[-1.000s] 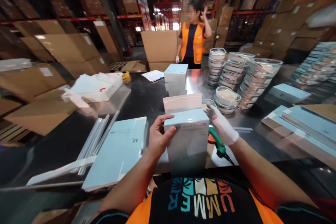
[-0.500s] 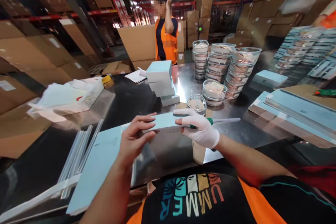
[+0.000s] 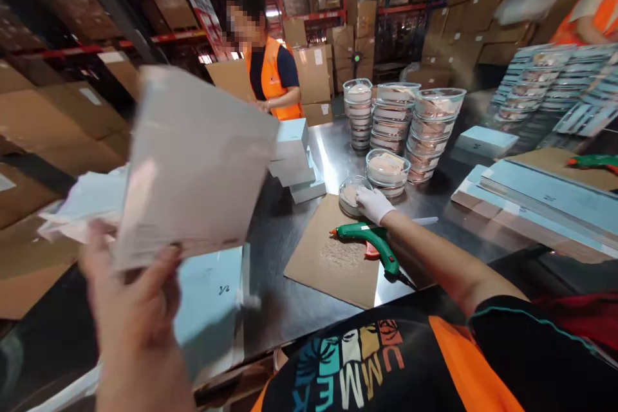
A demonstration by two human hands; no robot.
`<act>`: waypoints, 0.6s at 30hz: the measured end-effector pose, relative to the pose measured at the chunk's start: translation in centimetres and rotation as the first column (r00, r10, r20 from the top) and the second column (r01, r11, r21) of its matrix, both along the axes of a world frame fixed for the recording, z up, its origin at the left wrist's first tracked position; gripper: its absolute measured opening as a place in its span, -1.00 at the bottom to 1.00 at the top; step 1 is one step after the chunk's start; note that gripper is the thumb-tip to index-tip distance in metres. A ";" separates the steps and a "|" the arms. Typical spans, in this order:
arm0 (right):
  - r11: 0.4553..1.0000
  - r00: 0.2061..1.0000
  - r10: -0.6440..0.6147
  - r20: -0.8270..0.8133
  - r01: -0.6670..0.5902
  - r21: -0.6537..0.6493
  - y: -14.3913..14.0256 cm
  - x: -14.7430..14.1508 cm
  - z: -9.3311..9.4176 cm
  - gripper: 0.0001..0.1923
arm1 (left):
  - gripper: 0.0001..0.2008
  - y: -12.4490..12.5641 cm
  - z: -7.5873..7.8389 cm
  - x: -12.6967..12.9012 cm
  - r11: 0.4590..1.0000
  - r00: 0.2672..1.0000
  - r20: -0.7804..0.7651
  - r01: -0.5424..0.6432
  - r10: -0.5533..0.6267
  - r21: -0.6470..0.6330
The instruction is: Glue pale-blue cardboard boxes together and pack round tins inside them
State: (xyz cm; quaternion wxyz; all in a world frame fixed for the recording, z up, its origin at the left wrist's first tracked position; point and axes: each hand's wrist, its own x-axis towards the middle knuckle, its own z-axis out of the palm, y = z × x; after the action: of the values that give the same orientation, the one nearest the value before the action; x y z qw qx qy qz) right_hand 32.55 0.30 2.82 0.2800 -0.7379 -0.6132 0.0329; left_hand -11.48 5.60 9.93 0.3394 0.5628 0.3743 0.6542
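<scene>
Pale grey-white, the flattened box [image 3: 193, 167] is raised in your left hand [image 3: 132, 309], near and left in the scene, well above the steel table [image 3: 290, 296]. Your fingers are closed around its lower edge and its broad face is turned toward you. Its long axis runs from the near left up to the far right, tilted, with the upper corner pointing toward the person in the orange vest [image 3: 268, 74] at the far side. The box is motion-blurred, so its print cannot be read.

Your gloved right hand [image 3: 373, 204] is stretched out to the far middle of the table, resting on the single clear lidded dish [image 3: 351, 194]. Whether the fingers actually grip it cannot be told.

A green glue gun [image 3: 371, 238] lies just near of that hand, nozzle pointing left, on a brown cardboard sheet [image 3: 333, 257]. Stacks of clear dishes [image 3: 400, 122] stand just beyond. A pile of light blue boxes [image 3: 294, 158] sits far and left of the dish. Flat blue sheets [image 3: 545, 196] lie to the right, and one more blue sheet [image 3: 212, 290] lies below the raised box. That raised box hides much of the table's left part from view.
</scene>
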 end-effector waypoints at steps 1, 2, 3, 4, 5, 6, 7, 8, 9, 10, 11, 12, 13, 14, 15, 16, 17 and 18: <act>0.999 0.999 -0.033 0.002 0.033 0.015 0.0 0.3 -0.2 -0.75 | -0.08 -0.2 -1.4 0.5 0.995 0.997 0.068 0.036 -0.030 -0.090; 0.997 0.998 -0.066 0.003 0.066 0.040 0.0 0.5 0.0 -0.79 | -0.11 -0.6 -2.8 1.2 0.975 0.989 0.123 0.102 -0.078 -0.198; 0.993 0.995 -0.097 0.001 0.097 0.072 -0.2 0.6 0.5 -0.83 | -0.10 -1.2 -4.3 2.0 0.938 0.979 0.156 0.172 -0.130 -0.300; 0.986 0.992 -0.124 -0.003 0.124 0.109 -0.5 0.7 1.3 -0.85 | -0.06 -1.9 -5.8 2.9 0.893 0.966 0.166 0.246 -0.197 -0.376; 0.978 0.989 -0.150 -0.010 0.150 0.147 -1.1 0.8 2.5 -0.84 | 0.01 -2.6 -7.2 3.8 0.852 0.954 0.168 0.299 -0.250 -0.429; 0.963 0.985 -0.170 -0.019 0.170 0.210 -1.9 1.0 4.0 -0.82 | 0.08 -3.3 -8.4 4.5 0.823 0.943 0.171 0.334 -0.287 -0.460; 0.939 0.984 -0.178 -0.026 0.178 0.296 -3.0 1.1 5.7 -0.79 | 0.13 -3.9 -9.5 5.2 0.804 0.934 0.168 0.357 -0.316 -0.475; 0.901 0.983 -0.182 -0.036 0.182 0.394 -4.3 1.1 7.5 -0.77 | 0.15 -4.4 -10.5 5.7 0.797 0.930 0.163 0.366 -0.329 -0.480; 0.800 0.989 -0.145 -0.037 0.139 0.583 -5.7 0.9 9.4 -0.82 | 0.15 -4.8 -11.3 6.1 0.797 0.928 0.156 0.370 -0.337 -0.477; 0.681 0.996 -0.086 -0.005 0.062 0.730 -7.2 0.6 11.2 -0.84 | 0.13 -5.1 -11.9 6.4 0.799 0.926 0.145 0.374 -0.348 -0.471; 0.593 0.999 -0.019 0.026 -0.009 0.805 -8.6 0.1 12.8 -0.86 | 0.10 -5.3 -12.5 6.6 0.800 0.923 0.135 0.380 -0.360 -0.464; 0.565 0.995 0.073 0.063 -0.094 0.820 -9.8 -0.7 14.3 -0.88 | 0.08 -5.4 -12.9 6.8 0.795 0.916 0.130 0.395 -0.379 -0.461; 0.585 0.980 0.179 0.083 -0.174 0.792 -10.8 -1.7 15.4 -0.88 | 0.06 -5.5 -13.4 6.9 0.786 0.907 0.130 0.412 -0.400 -0.460; 0.618 0.958 0.263 0.114 -0.258 0.743 -11.4 -2.8 16.2 -0.89 | 0.05 -5.6 -13.8 7.1 0.774 0.897 0.133 0.432 -0.421 -0.462; 0.648 0.929 0.333 0.163 -0.350 0.676 -11.8 -4.0 16.8 -0.91 | 0.04 -5.7 -14.3 7.2 0.759 0.886 0.138 0.451 -0.442 -0.470; 0.672 0.899 0.381 0.218 -0.431 0.602 -11.9 -5.2 17.0 -0.94 | 0.03 -5.7 -14.7 7.4 0.743 0.878 0.146 0.466 -0.456 -0.481; 0.692 0.874 0.404 0.271 -0.486 0.534 -11.9 -6.2 17.1 -0.97 | 0.03 -5.8 -15.1 7.5 0.727 0.870 0.159 0.479 -0.466 -0.492; 0.708 0.859 0.410 0.307 -0.512 0.486 -11.9 -7.0 17.0 -0.94 | 0.04 -5.8 -15.4 7.6 0.711 0.863 0.179 0.493 -0.472 -0.502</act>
State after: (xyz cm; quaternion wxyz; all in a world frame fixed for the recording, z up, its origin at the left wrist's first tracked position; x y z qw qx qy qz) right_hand 25.58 -11.57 19.86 0.4078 -0.4474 -0.7833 -0.1414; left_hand -3.91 -0.24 -5.50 0.6471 0.5119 0.3741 0.4233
